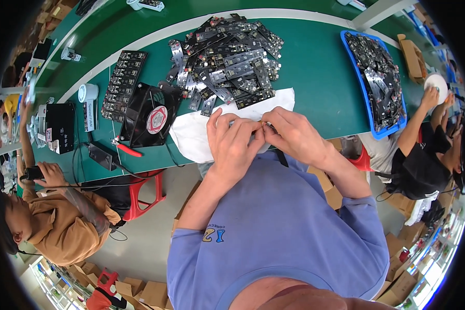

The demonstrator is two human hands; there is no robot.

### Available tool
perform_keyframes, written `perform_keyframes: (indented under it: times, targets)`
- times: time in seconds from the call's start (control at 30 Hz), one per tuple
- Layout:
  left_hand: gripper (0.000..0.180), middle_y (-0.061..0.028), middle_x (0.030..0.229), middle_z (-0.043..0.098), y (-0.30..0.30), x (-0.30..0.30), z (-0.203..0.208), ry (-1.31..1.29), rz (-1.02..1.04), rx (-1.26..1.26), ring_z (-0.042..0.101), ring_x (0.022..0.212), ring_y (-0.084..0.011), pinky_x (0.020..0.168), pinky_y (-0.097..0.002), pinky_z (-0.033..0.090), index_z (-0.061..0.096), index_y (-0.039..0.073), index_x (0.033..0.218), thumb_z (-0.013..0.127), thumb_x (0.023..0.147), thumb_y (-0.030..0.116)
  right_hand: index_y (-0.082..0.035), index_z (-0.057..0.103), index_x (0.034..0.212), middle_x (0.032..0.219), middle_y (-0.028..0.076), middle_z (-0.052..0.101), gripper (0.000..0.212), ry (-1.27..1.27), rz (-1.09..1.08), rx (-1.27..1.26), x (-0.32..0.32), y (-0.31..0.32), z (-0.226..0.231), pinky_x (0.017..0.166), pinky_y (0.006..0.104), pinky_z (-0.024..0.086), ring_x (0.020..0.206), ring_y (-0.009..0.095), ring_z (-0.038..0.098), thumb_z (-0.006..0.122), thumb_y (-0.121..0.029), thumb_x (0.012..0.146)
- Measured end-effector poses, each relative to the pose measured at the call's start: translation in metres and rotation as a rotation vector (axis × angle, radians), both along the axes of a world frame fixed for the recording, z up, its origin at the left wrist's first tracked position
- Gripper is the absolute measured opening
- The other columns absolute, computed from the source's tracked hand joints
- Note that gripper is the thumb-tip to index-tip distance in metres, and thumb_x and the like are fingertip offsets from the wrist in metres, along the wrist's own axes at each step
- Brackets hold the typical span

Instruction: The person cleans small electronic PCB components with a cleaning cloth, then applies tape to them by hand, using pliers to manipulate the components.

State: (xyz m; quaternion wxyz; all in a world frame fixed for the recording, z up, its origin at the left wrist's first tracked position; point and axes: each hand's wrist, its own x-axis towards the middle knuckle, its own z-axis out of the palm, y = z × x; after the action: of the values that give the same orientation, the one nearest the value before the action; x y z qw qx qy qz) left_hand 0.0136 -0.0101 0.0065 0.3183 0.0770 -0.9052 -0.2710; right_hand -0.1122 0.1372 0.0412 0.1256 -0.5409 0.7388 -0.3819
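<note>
My left hand (231,143) and my right hand (297,135) meet at the near edge of the green table (315,72). The fingers of both are bent and pinched together at the tips. Whatever lies between them is hidden behind the fingers. Under and beyond my hands a white cloth (188,135) is spread. Just past the cloth rises a loose heap of small dark circuit boards (237,59), some with silvery faces.
Left of the cloth stand a black fan (137,121), red-handled cutters (129,150), a black power adapter (102,156) with cables and a block of joined boards (123,85). A blue tray (381,135) of boards lies right. People sit on both sides; a red stool (145,194) is left.
</note>
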Motion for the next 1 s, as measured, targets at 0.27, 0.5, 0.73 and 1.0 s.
perform_keyframes:
  times: [0.27, 0.5, 0.73, 1.0]
  targets:
    - [0.019, 0.0023, 0.088, 0.070, -0.002, 0.000, 0.000, 0.003, -0.025, 0.009, 0.063, 0.099, -0.0231, 0.116, -0.0499, 0.038, 0.073, 0.012, 0.091, 0.084, 0.076, 0.006, 0.001, 0.065, 0.109, 0.092, 0.015, 0.064, 0.020, -0.025, 0.016, -0.030, -0.003, 0.002, -0.008, 0.068, 0.0454, 0.055, 0.078, 0.036, 0.068, 0.073, -0.003, 0.092]
    - [0.023, 0.0034, 0.106, 0.072, -0.004, 0.010, 0.005, 0.019, -0.107, -0.107, 0.063, 0.113, -0.0258, 0.123, -0.0591, 0.029, 0.075, 0.015, 0.099, 0.084, 0.079, 0.010, 0.001, 0.073, 0.111, 0.101, 0.012, 0.072, 0.014, -0.376, -0.131, 0.032, -0.011, -0.002, 0.002, 0.072, 0.0346, 0.057, 0.081, 0.021, 0.074, 0.072, -0.007, 0.100]
    - [0.022, 0.0056, 0.105, 0.072, -0.005, 0.010, -0.008, 0.037, -0.094, -0.174, 0.064, 0.115, -0.0252, 0.125, -0.0604, 0.025, 0.076, 0.016, 0.101, 0.085, 0.081, 0.012, 0.002, 0.073, 0.118, 0.101, 0.012, 0.071, 0.019, -0.376, -0.141, 0.057, -0.010, 0.001, 0.006, 0.078, 0.0298, 0.056, 0.090, 0.017, 0.071, 0.070, -0.009, 0.102]
    - [0.013, 0.0035, 0.096, 0.077, -0.010, 0.012, 0.005, -0.092, -0.061, 0.183, 0.066, 0.112, -0.0228, 0.128, -0.0572, 0.021, 0.080, 0.013, 0.096, 0.084, 0.085, 0.009, 0.003, 0.073, 0.116, 0.105, 0.013, 0.073, 0.020, -0.593, -0.216, 0.009, 0.000, 0.004, 0.006, 0.081, 0.0326, 0.060, 0.091, 0.019, 0.075, 0.071, -0.010, 0.101]
